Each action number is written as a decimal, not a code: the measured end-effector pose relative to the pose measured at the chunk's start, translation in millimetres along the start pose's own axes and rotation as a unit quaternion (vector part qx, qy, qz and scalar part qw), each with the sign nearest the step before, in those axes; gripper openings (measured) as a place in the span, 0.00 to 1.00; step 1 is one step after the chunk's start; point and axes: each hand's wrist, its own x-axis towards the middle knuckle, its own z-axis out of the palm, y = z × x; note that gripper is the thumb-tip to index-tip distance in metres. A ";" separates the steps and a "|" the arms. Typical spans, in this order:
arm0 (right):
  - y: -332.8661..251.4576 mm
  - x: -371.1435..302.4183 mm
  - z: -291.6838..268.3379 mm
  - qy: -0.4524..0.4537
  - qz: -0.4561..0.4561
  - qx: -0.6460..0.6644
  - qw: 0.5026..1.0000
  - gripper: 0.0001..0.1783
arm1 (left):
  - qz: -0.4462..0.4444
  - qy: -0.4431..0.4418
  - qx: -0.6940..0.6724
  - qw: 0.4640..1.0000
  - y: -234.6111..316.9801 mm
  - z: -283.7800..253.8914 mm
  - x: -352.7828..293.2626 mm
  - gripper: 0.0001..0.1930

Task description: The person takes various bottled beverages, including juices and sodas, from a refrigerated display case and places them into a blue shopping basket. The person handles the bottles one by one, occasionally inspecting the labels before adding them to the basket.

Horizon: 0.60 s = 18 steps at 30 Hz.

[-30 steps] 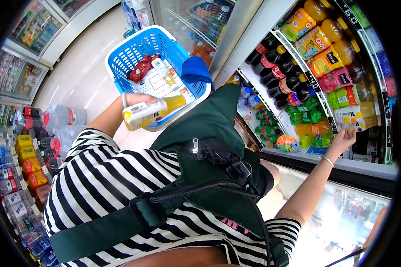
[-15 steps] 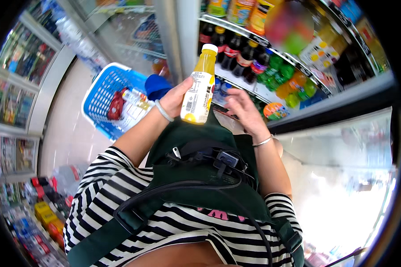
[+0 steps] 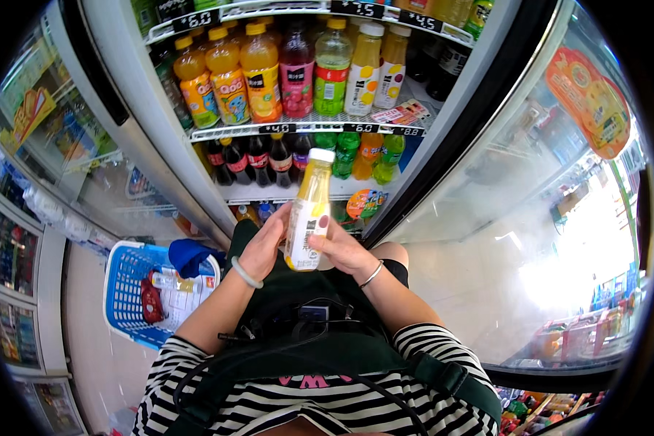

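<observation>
A juice bottle (image 3: 309, 218) with yellow contents, a white cap and a white label stands nearly upright between my hands, cap toward the fridge. My right hand (image 3: 345, 251) grips its lower right side, thumb across the label and fingers partly behind. Against the bottle's left side rests my left hand (image 3: 265, 251), fingers curved round it, with the tips hidden. Two similar yellow bottles (image 3: 363, 69) stand on the fridge shelf (image 3: 298, 125) beyond, at the right end of a row of orange, purple and green drinks.
The glass fridge door (image 3: 479, 211) stands open on the right. Dark cola bottles (image 3: 258, 161) and green bottles (image 3: 346, 154) line the lower shelf. A blue and white basket (image 3: 120, 291) at the left holds a red package, a bottle and a blue item (image 3: 192, 256) at its rim.
My right hand, earlier apart from the bottle, now grips it. The bottle has turned, showing more of its label's other side. The view has swung to face the fridge shelves.
</observation>
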 end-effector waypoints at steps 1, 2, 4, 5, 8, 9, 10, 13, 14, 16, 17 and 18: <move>-10.3 0.4 -7.8 0.015 -0.001 -0.030 0.999 0.36 | -0.010 0.016 0.054 0.998 2.7 -1.3 -4.3 0.27; -23.6 2.0 -16.8 0.030 0.001 -0.059 0.998 0.37 | -0.019 0.034 0.107 0.994 4.8 -4.5 -10.2 0.28; -52.7 8.9 -34.4 0.121 -0.050 -0.168 0.977 0.41 | -0.042 0.060 0.123 0.990 -6.0 -25.2 -17.9 0.25; -73.3 15.9 -35.5 0.127 -0.123 -0.176 0.968 0.41 | -0.050 0.069 0.133 0.987 -10.6 -35.3 -23.7 0.22; -130.3 36.5 -50.7 0.172 -0.242 -0.224 0.928 0.39 | -0.068 0.098 0.155 0.981 -27.9 -56.7 -39.0 0.18; -145.1 44.0 -59.0 0.220 -0.259 -0.273 0.900 0.38 | -0.073 0.108 0.158 0.979 -35.8 -62.6 -43.3 0.17; -160.4 52.3 -74.5 0.218 -0.291 -0.308 0.879 0.37 | -0.071 0.100 0.172 0.978 -44.4 -68.9 -45.4 0.17; -190.8 75.4 -111.4 0.230 -0.255 -0.362 0.867 0.35 | -0.071 0.097 0.185 0.975 -62.9 -79.1 -49.9 0.16; -195.8 83.4 -122.1 0.222 -0.238 -0.372 0.869 0.34 | -0.071 0.095 0.185 0.976 -63.3 -79.3 -50.1 0.16; -196.5 96.0 -133.3 0.218 -0.214 -0.387 0.870 0.32 | -0.069 0.093 0.186 0.976 -61.5 -80.7 -51.2 0.15; -195.9 100.9 -134.3 0.221 -0.206 -0.391 0.869 0.32 | -0.067 0.094 0.185 0.976 -61.9 -82.7 -53.1 0.15; -195.5 105.5 -135.7 0.225 -0.199 -0.397 0.867 0.31 | -0.064 0.094 0.185 0.976 -64.3 -85.5 -54.8 0.15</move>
